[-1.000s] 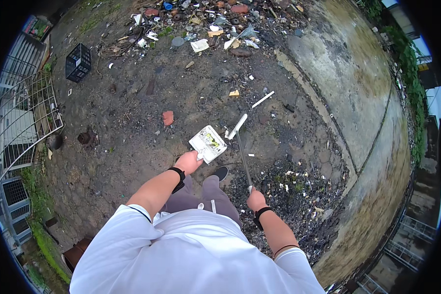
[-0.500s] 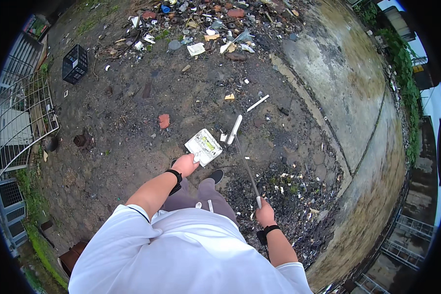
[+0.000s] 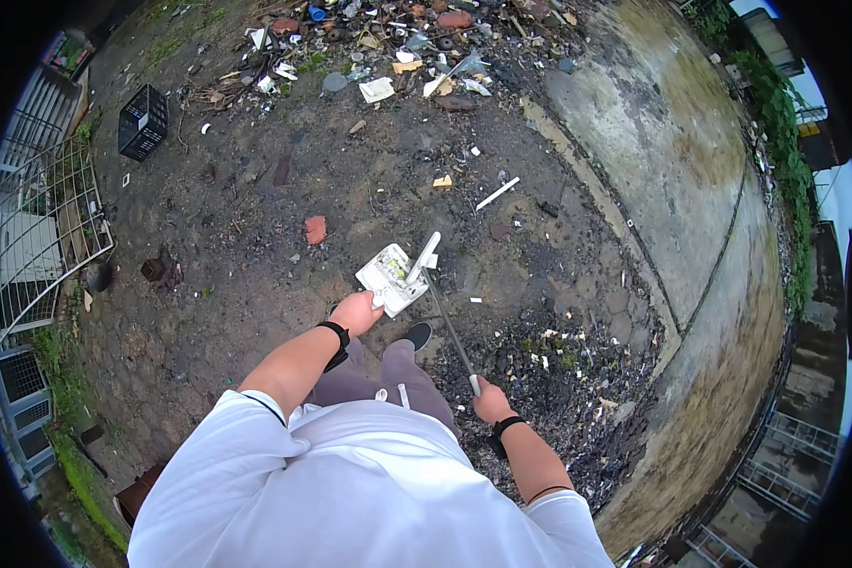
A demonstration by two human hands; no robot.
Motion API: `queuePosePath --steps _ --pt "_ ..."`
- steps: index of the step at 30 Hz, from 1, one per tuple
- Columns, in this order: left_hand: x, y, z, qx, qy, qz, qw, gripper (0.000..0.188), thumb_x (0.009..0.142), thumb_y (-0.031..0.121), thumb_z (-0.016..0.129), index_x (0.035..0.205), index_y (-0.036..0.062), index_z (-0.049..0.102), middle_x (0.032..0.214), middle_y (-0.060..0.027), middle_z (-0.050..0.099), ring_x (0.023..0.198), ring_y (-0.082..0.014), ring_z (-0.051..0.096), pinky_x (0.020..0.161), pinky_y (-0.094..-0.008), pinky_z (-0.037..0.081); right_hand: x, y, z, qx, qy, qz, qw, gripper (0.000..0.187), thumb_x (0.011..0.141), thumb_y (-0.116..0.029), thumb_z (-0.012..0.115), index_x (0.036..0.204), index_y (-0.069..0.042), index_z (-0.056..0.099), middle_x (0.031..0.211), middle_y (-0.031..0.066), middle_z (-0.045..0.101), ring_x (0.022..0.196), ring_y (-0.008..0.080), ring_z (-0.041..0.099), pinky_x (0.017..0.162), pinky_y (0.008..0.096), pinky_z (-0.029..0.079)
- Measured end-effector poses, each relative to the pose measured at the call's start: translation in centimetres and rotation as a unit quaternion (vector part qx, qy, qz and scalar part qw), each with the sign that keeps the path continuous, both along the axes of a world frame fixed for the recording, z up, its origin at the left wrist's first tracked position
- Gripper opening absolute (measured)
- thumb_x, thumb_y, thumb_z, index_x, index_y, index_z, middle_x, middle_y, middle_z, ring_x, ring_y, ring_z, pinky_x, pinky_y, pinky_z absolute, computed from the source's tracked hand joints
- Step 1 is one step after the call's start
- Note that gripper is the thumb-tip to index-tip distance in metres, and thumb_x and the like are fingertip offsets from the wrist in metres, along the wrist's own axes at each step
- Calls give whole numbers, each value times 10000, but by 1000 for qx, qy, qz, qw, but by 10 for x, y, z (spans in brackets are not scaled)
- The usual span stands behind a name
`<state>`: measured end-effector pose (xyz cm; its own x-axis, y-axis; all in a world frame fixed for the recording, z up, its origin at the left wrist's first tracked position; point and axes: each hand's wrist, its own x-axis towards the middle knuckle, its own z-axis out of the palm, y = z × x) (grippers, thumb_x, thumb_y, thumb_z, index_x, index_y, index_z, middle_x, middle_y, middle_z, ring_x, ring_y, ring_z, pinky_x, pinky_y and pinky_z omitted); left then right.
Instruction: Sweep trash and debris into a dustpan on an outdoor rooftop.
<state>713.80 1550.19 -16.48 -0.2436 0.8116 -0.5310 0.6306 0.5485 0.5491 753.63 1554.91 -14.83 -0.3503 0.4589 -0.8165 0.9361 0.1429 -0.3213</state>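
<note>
fingers curled, gripping the broom [image 3: 452,328] with the right hand [image 3: 491,402], right of the dustpan [image 3: 399,297]; clasping that with the left hand [image 3: 354,312]. just shifted the broom head [image 3: 424,257] from beside the dustpan over its edge, apparently bringing the sweeping there.

outdoors, pretty grubby dark dirt ground [image 3: 227,170] | big stained grey concrete slab [image 3: 672,142] along the right | curved pale metal-bar fence [image 3: 83,213] on the left | leafy green plants [image 3: 774,133] at far right | kinda flat, soft daylight everywhere
</note>
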Motion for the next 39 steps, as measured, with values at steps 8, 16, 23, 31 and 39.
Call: queuePosePath --steps 8,16,23,31,39 --pt "0 5 16 -21 -3 9 1000 345 875 316 597 1012 3 641 975 -240 667 946 -399 628 840 -485 498 25 12 20 90 37 -95 991 529 826 -113 607 1346 -103 518 1143 211 646 1062 374 614 914 440 491" --pt "2 8 10 -9 2 3 1000 360 877 344 609 960 -6 616 919 -249 665 907 -415 627 791 -490 489 25 26 7 166 -35 -100 980 551 827 -68 590 1366 -52 479 1179 252 615 1067 390 611 919 455 497" --pt "-5 9 14 18 -14 15 1000 345 879 331 611 945 -7 615 898 -245 665 893 -416 630 781 -486 491 20 33 -18 104 -54 -9 993 545 836 -47 538 1370 -19 429 1102 277 625 1044 418 605 891 472 499" --pt "-2 9 9 12 -5 8 1000 334 875 326 613 924 -4 609 890 -247 662 878 -422 627 765 -491 489 -5 19 -23 65 39 64 995 529 820 -64 563 1336 -8 461 1087 266 624 1001 399 622 894 462 499" --pt "-5 5 9 9 -15 16 1000 322 875 320 608 922 2 612 879 -245 662 882 -419 625 775 -485 490 -28 20 -8 99 47 11 994 507 843 -86 571 1344 -116 499 1167 234 609 1039 398 606 905 459 495"
